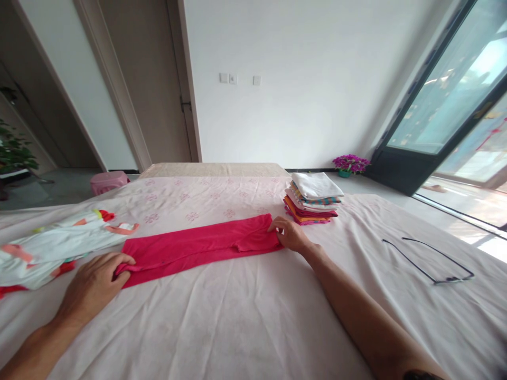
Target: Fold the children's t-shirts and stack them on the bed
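Observation:
A red garment [198, 244] lies across the bed, folded into a long narrow strip; its exact kind does not show. My left hand [102, 274] pinches its left end between thumb and fingers. At the opposite end, my right hand [289, 234] grips the cloth near the edge, its fingertips partly hidden. A fold runs lengthwise along the strip, with a small loose flap toward the right.
White clothes with red and orange trim [75, 240] lie loose at the left. A stack of folded clothes [316, 198] stands beyond my right hand. Eyeglasses [451, 279] rest on the pale sheet [233, 327] at the right. A pink stool [110, 182] stands behind the bed.

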`<action>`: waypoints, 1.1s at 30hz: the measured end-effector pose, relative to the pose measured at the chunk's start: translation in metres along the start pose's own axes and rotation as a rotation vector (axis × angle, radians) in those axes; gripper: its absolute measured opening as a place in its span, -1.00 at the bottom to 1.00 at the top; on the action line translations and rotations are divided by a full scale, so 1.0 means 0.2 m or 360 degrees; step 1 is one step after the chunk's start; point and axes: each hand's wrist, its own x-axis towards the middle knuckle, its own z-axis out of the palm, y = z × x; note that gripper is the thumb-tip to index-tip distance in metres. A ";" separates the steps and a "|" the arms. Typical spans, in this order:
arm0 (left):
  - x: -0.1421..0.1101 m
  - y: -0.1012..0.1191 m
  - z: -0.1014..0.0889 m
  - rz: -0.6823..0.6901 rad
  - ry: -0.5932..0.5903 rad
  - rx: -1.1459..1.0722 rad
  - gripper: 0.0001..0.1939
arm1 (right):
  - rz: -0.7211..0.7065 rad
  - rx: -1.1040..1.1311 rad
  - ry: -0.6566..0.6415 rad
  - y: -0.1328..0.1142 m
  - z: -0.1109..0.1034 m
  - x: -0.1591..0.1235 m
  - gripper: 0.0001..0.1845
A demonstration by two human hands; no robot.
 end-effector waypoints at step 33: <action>0.01 0.06 -0.08 -0.0032 0.0016 -0.0116 -0.84 | -0.0279 -0.0439 -0.0133 -0.11 -0.07 0.01 -0.61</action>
